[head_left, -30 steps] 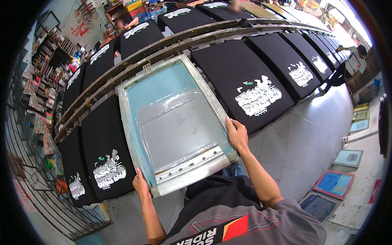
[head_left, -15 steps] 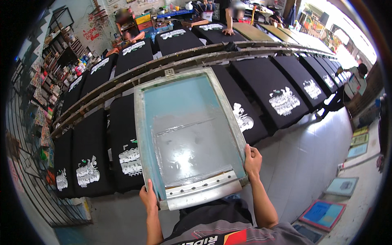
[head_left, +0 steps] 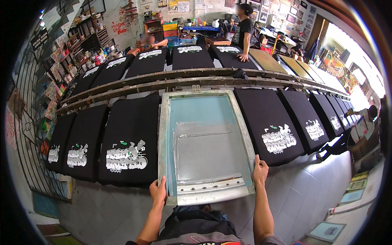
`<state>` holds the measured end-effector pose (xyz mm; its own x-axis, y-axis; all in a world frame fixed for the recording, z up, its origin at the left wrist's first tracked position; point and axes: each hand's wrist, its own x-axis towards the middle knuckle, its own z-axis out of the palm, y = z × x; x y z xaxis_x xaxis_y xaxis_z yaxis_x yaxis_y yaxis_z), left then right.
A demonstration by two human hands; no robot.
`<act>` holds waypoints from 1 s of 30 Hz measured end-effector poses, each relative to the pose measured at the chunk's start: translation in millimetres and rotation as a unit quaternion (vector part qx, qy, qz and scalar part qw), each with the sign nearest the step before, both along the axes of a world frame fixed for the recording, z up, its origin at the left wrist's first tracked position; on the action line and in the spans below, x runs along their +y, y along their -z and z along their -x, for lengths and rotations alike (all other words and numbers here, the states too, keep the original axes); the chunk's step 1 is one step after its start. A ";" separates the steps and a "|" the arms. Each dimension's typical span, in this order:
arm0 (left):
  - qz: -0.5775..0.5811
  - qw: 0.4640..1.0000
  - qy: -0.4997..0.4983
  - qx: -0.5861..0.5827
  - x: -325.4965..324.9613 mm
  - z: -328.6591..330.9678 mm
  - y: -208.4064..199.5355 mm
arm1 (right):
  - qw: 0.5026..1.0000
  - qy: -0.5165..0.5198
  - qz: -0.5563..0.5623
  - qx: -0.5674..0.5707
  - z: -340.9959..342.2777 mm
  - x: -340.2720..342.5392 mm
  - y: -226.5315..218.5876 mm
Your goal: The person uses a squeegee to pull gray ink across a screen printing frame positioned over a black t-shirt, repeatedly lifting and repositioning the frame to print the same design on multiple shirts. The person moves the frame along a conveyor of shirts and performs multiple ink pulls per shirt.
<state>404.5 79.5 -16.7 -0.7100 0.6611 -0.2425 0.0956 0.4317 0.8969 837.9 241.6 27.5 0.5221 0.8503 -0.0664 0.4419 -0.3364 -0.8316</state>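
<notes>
Between my hands is a screen-printing frame [head_left: 164, 141] with a teal and grey mesh. My left hand [head_left: 157, 191] grips its near left corner, and my right hand [head_left: 260, 170] holds its right side near the bottom. A metal squeegee [head_left: 214, 196] with a row of bolts lies across the frame's near end. The frame covers a board between two black shirts, one on the left [head_left: 131, 118] and one on the right [head_left: 263, 116], each with a white and grey print. A metal bracket [head_left: 196, 87] at the frame's far end meets the rail; I cannot tell whether it rests there.
A long double rail [head_left: 134, 85] runs behind the frame. Beyond it lie more black shirts [head_left: 192, 59] and brown boards [head_left: 267, 61]. One person [head_left: 245, 34] stands at the back, another leans over the far row, and a third [head_left: 363, 126] is at right. Spare screens [head_left: 326, 230] lean at lower right.
The screen frame has swung from a slant to nearly straight, lined up between the neighbouring shirts, with its far end at the rail. Both hands have kept their hold. My view has turned and risen.
</notes>
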 end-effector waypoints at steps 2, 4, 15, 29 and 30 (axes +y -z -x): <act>0.000 1.000 -0.010 -0.004 14.4 -5.3 -1.4 | 1.000 -0.008 0.018 0.001 -1.4 17.4 -4.8; 0.000 1.000 -0.014 -0.004 24.6 -6.7 5.0 | 1.000 -0.013 0.019 0.000 -3.4 31.3 -1.4; 0.040 0.998 0.007 0.050 59.0 -16.5 -9.0 | 0.998 -0.042 -0.009 0.043 -16.5 68.8 17.4; 0.092 0.996 -0.004 0.011 64.9 -8.9 9.2 | 0.969 -0.149 -0.059 0.190 -20.9 57.8 62.1; 0.098 0.995 -0.006 0.008 67.8 -9.9 7.0 | 0.968 -0.170 -0.102 0.154 -21.5 57.9 64.0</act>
